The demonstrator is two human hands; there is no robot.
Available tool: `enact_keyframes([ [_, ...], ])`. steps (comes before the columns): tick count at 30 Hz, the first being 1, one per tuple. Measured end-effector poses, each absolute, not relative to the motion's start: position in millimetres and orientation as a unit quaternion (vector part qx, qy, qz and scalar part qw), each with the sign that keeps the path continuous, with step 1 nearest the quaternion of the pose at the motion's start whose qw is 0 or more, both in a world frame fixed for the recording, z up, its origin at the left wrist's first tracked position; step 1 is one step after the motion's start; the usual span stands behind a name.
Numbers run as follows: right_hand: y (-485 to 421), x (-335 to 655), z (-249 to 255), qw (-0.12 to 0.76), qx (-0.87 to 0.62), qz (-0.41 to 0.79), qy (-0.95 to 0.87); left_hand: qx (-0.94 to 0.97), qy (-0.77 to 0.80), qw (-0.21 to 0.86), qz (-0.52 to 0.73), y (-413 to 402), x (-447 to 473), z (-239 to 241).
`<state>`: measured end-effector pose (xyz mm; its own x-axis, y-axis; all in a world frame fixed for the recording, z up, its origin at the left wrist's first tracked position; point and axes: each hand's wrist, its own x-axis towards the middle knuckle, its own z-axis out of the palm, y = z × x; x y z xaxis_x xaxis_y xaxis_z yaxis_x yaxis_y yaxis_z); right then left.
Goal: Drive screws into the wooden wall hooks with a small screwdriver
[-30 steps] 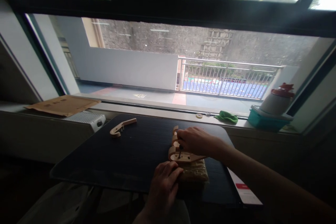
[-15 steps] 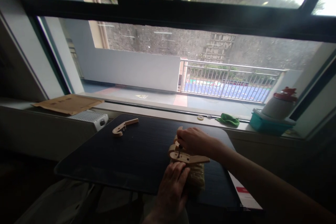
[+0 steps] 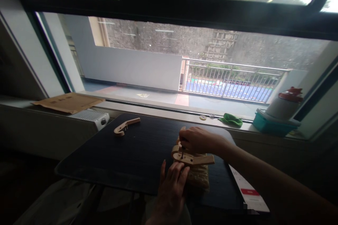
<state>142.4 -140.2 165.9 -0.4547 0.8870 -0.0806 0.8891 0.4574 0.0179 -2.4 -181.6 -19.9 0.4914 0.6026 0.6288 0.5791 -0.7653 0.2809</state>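
Observation:
A hook-shaped wooden piece point(image 3: 200, 160) with holes lies on a clear-wrapped, yellowish-brown bundle point(image 3: 198, 178). My left hand point(image 3: 172, 186) presses bent fingertips against its near edge and steadies it, with one finger spread off to the left. Above the curved end, my right hand point(image 3: 194, 140) is closed around a driver with a thin dark shaft point(image 3: 182, 153). The shaft points down at a hole in the wood; the handle is hidden in my fist. More pale wood point(image 3: 177, 143) shows partly behind this hand. Another wooden hook point(image 3: 125, 127), with small pins sticking out, rests apart on the left.
The dark table point(image 3: 105, 161) stands against a window sill. On the sill are a brown envelope point(image 3: 68, 102), a tape roll point(image 3: 202, 117), a green cloth point(image 3: 231, 119) and a teal box point(image 3: 271, 123) with a bottle point(image 3: 283, 104) on it. A lit screen point(image 3: 249, 191) sits at the right edge.
My left hand has shifted slightly, and one finger now stretches out to the left. The right hand stays over the hook's curved end, with more of the dark shaft showing. The view has moved slightly.

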Motion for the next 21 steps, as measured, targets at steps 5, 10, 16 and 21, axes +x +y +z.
enact_keyframes([
  [5,-143.2,136.4,186.4,0.067,0.533,-0.045,0.842,0.862,0.352,0.003,0.365,-182.5,-2.4,-19.1],
  [10,-142.5,136.8,178.4,0.065,0.527,-0.024,0.847,0.861,0.361,-0.014,0.359,-184.0,-3.1,-20.9],
  [16,-139.9,136.6,177.2,0.072,0.520,-0.022,0.851,0.868,0.341,-0.035,0.360,-181.5,-2.8,-23.9],
  [21,-139.1,135.2,183.2,0.084,0.514,-0.043,0.853,0.869,0.335,-0.050,0.361,-178.0,-2.8,-23.0],
])
